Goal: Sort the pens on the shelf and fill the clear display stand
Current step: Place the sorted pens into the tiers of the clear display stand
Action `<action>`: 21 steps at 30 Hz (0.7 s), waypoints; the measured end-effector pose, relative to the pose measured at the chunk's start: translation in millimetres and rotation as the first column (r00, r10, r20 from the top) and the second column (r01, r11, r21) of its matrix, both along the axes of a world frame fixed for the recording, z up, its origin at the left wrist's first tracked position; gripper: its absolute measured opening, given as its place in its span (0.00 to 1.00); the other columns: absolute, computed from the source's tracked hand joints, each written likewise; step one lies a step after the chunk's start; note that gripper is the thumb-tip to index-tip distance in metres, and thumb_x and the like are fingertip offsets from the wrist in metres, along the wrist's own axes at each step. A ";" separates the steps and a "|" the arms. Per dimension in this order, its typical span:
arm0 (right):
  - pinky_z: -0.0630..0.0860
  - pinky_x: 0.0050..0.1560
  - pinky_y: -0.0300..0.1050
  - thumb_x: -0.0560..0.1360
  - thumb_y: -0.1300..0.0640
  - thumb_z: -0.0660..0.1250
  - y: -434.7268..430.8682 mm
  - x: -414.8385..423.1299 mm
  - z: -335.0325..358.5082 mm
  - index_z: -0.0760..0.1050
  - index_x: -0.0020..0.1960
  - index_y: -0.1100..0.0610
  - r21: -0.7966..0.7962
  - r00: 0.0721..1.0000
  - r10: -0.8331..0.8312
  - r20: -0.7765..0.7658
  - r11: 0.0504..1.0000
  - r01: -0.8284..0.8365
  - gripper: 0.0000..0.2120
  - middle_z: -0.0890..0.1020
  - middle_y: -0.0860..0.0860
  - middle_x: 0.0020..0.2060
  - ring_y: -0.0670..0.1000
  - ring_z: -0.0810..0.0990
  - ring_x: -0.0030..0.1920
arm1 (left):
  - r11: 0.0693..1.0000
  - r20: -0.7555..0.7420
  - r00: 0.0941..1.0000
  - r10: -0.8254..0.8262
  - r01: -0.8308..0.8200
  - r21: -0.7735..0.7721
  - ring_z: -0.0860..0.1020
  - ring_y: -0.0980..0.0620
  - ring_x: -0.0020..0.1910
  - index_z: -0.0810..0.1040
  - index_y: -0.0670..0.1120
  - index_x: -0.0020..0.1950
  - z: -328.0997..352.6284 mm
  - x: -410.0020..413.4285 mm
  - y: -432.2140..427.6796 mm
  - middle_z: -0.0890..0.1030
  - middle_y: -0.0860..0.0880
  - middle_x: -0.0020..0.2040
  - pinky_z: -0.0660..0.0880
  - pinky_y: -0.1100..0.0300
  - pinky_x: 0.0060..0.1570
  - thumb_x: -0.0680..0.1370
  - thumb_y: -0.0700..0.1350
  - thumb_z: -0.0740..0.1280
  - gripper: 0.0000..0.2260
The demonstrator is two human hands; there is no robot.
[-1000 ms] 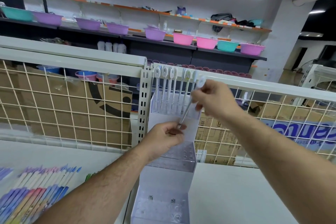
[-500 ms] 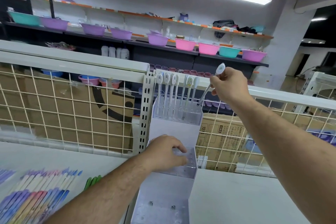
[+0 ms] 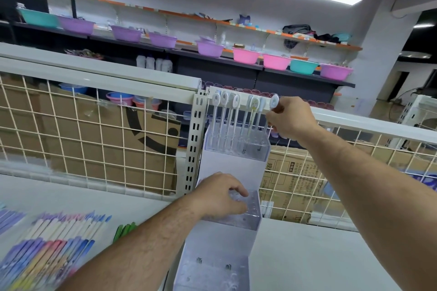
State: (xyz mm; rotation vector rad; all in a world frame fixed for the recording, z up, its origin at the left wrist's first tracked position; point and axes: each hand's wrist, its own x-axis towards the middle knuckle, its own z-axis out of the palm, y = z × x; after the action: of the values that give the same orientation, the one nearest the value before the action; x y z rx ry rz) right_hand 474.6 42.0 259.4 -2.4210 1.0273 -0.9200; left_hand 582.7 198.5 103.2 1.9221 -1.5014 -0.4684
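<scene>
Head view: the right hand (image 3: 292, 119) is up at the top tier of the clear stepped acrylic display stand (image 3: 229, 165), pinching a slim white pen with an oval cap (image 3: 274, 101) at the right end of the row of matching white pens (image 3: 227, 120) standing upright in that tier. The left hand (image 3: 221, 196) rests on the middle tier, fingers loosely bent, gripping nothing. A pile of pastel pens (image 3: 47, 250) lies lower left on the white shelf (image 3: 307, 255).
</scene>
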 end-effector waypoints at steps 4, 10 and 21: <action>0.84 0.45 0.56 0.79 0.56 0.69 -1.3 1.2 -7.4 0.77 0.44 0.56 -0.027 0.997 -0.026 -0.071 0.999 0.024 0.05 0.83 0.55 0.40 0.56 0.84 0.42 | 1.000 0.014 1.000 -0.013 0.013 -0.003 0.73 0.59 0.61 0.82 0.61 0.56 -0.4 0.1 0.0 0.77 0.60 0.60 0.71 0.53 0.66 0.70 0.57 0.74 0.15; 0.82 0.37 0.46 0.77 0.61 0.70 1.2 -1.8 -13.1 0.79 0.40 0.54 0.005 0.998 -0.058 -0.029 0.998 0.059 0.07 0.83 0.53 0.36 0.52 0.83 0.37 | 1.000 0.005 1.000 -0.010 0.010 -0.006 0.73 0.59 0.61 0.81 0.62 0.56 -2.9 1.4 -1.1 0.76 0.60 0.60 0.71 0.54 0.66 0.69 0.57 0.74 0.16; 0.76 0.38 0.41 0.75 0.56 0.72 46.8 -54.1 -51.1 0.78 0.46 0.51 -0.052 0.994 -0.086 -0.065 0.995 0.083 0.03 0.81 0.45 0.41 0.47 0.80 0.42 | 0.998 0.103 0.994 -0.042 0.046 -0.042 0.72 0.55 0.63 0.81 0.58 0.60 -1.5 -1.0 2.0 0.77 0.58 0.61 0.70 0.52 0.67 0.70 0.60 0.72 0.19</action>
State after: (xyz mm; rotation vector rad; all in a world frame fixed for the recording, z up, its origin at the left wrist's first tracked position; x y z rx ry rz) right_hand 420.5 88.7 208.3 -2.4814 1.1517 -0.9072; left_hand 581.7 200.5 101.6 1.9067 -1.6086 -0.3580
